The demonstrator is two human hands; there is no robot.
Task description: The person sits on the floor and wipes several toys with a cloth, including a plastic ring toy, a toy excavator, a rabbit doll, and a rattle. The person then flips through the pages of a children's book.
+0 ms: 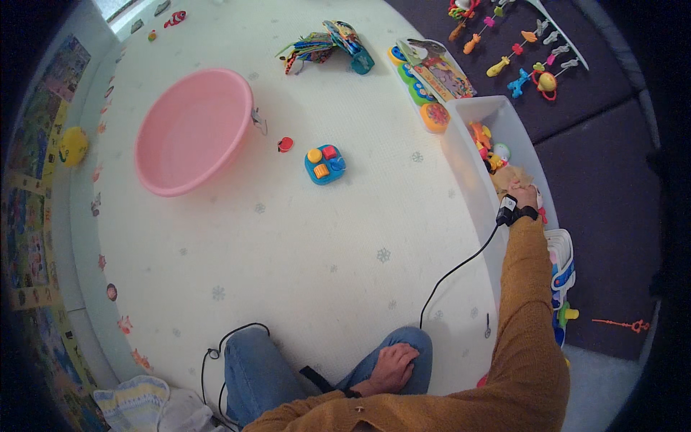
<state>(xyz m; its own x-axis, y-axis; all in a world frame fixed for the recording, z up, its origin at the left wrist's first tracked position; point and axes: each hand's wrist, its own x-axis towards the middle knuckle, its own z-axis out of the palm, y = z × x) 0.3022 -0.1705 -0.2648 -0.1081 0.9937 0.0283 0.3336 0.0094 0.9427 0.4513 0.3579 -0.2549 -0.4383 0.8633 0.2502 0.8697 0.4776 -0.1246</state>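
Observation:
My right hand (pixel 523 195) reaches into a long translucent plastic bin (pixel 468 162) on my right. Its fingers touch a tan, soft-looking item (pixel 507 177); whether they grip it is hard to see. Small toys lie beside it in the bin, among them an orange and yellow one (pixel 479 135) and a round white and green one (pixel 502 152). A black wristband with a cabled device (pixel 506 209) is on that wrist. My left hand (pixel 392 367) rests, holding nothing, on my jeans-clad knee (pixel 418 345).
A pink plastic basin (pixel 194 132) stands tilted on the pale mat (pixel 324 232). Near it lie a blue toy with colored buttons (pixel 325 164) and a red piece (pixel 285 144). Farther off are a cloth book (pixel 348 46) and board books (pixel 437 70). A black cable (pixel 459 268) runs from my wrist.

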